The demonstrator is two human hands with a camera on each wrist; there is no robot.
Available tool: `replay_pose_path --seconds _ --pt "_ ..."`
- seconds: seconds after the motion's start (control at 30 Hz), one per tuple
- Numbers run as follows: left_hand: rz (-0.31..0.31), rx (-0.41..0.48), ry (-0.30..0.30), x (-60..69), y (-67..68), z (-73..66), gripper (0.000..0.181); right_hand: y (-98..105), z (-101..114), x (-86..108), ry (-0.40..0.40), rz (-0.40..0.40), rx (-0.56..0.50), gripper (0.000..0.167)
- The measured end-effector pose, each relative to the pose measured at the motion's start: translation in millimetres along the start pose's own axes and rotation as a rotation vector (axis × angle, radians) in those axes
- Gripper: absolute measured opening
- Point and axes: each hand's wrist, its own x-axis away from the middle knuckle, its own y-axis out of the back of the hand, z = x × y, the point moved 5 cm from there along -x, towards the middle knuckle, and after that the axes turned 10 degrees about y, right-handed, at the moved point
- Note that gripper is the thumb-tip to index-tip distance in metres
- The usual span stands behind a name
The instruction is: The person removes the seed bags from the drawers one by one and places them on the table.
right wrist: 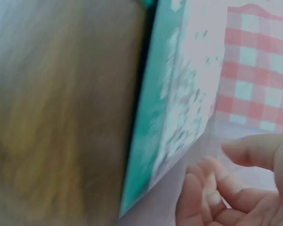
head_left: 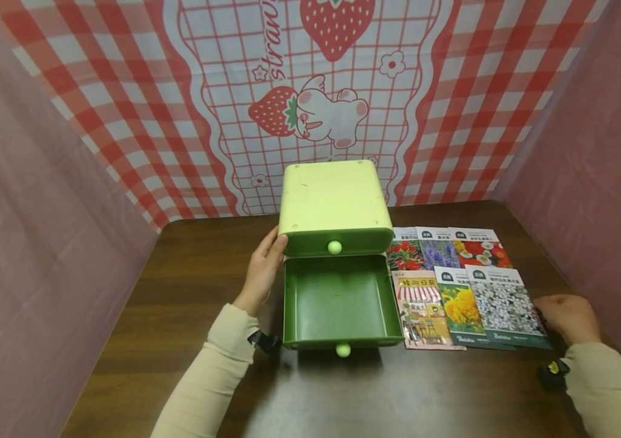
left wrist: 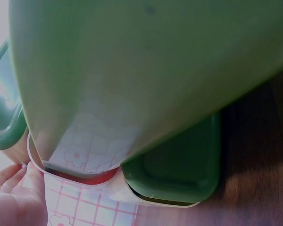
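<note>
A small two-drawer cabinet (head_left: 335, 194) with a pale yellow-green casing stands mid-table, its upper drawer (head_left: 310, 243) closed. The lower green drawer (head_left: 338, 298) is pulled out, its bare floor showing. My left hand (head_left: 263, 267) rests on the cabinet's left side, thumb by the front corner; the left wrist view shows its fingers (left wrist: 35, 181) against the casing. At the right, my right hand (head_left: 570, 316) is beside the white-flower seed packet (head_left: 508, 304). In the right wrist view its fingers (right wrist: 191, 193) are loosely bent, thumb apart, with nothing between them.
Several more seed packets lie right of the cabinet, among them a yellow-flower packet (head_left: 461, 307), a pink packet (head_left: 422, 304) and a lavender packet (head_left: 439, 249). A checked strawberry cloth (head_left: 212, 121) hangs behind the brown table (head_left: 179, 328); pink cloth (head_left: 579, 152) hangs at the sides.
</note>
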Motion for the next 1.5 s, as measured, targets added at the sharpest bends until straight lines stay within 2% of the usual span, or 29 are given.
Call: replay_pose_path --seconds 0.07,0.17,0.37,0.67,0.87,1.07,1.33,1.5 --pt "-0.002 -0.005 0.001 -0.2 0.2 0.2 0.051 -1 8 1.4 -0.013 -0.037 -0.027 0.058" --pt "-0.004 -0.019 0.0 -0.3 0.5 0.2 0.052 -5 27 3.1 0.01 -0.085 -0.103 0.059" --pt "-0.005 -0.012 0.007 -0.5 0.8 1.2 0.051 -16 80 11.9 0.174 -0.089 -0.23 0.061" --pt "0.01 -0.004 0.008 0.6 -1.0 0.0 0.051 -33 162 40.6 0.452 -0.045 -0.305 0.048" --pt "0.011 -0.002 0.02 0.2 -1.6 0.7 0.052 -46 206 65.3 0.584 0.045 -0.326 0.041" --pt "0.005 -0.013 0.022 -0.3 -1.1 1.8 0.052 -63 239 89.6 0.676 0.192 -0.417 0.035" --pt "-0.002 -0.012 0.013 -0.2 -1.1 1.1 0.052 -83 269 118.3 0.777 0.36 -0.53 0.026" --pt "-0.001 -0.015 0.01 -0.2 -0.4 0.8 0.052 -96 277 134.2 0.783 0.482 -0.554 0.028"
